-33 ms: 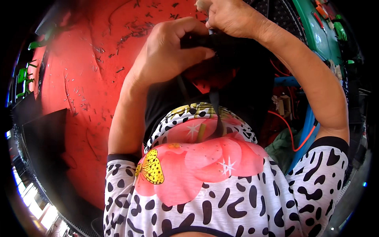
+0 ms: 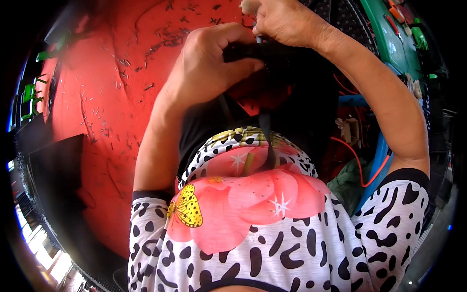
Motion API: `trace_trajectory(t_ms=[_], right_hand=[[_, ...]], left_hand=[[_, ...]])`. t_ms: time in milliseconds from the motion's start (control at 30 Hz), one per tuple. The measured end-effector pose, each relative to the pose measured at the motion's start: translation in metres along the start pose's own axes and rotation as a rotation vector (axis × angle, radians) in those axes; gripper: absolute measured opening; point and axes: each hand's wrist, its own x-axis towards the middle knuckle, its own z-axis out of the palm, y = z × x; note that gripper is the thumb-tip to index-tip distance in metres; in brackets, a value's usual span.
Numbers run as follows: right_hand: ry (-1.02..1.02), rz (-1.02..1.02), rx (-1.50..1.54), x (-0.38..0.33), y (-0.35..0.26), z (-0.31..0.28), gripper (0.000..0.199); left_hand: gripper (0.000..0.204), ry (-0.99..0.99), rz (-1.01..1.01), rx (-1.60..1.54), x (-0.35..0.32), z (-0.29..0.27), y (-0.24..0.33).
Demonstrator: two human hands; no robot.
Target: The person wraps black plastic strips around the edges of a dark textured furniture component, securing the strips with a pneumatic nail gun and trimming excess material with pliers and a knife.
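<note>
My left hand [image 2: 209, 68] is raised in front of my chest with its fingers curled around a black fabric piece [image 2: 277, 58]. My right hand [image 2: 284, 22] sits just above and to the right, fingers pinched down on the top edge of the same black piece, touching my left fingertips. A narrow black strap [image 2: 265, 131] hangs from the piece down to my shirt. What lies between my right fingertips is hidden.
A red floor [image 2: 107, 97] strewn with small dark scraps fills the left. My spotted shirt with a pink flower [image 2: 253, 204] fills the bottom. A green bench edge [image 2: 396, 44], red wires [image 2: 362, 160] and a blue bar [image 2: 377, 160] lie on the right.
</note>
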Motion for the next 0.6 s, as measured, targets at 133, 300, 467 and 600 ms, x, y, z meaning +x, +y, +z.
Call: trace_trajectory(t_ms=[133, 300, 467, 600], right_hand=[[-0.079, -0.017, 0.189, 0.015, 0.015, 0.005, 0.021], [-0.488, 0.184, 0.472, 0.028, 0.030, -0.002, 0.010], [-0.374, -0.154, -0.197, 0.028, 0.022, 0.005, 0.018], [-0.176, -0.177, -0.298, 0.012, 0.014, 0.007, 0.019]], left_hand=[[0.019, 0.059, 0.040, 0.058, 0.000, 0.005, -0.008], [0.019, 0.058, 0.065, 0.070, -0.001, 0.006, -0.010], [0.022, 0.085, 0.080, 0.082, -0.002, 0.006, -0.014], [0.024, 0.057, 0.009, 0.080, -0.005, 0.001, -0.010]])
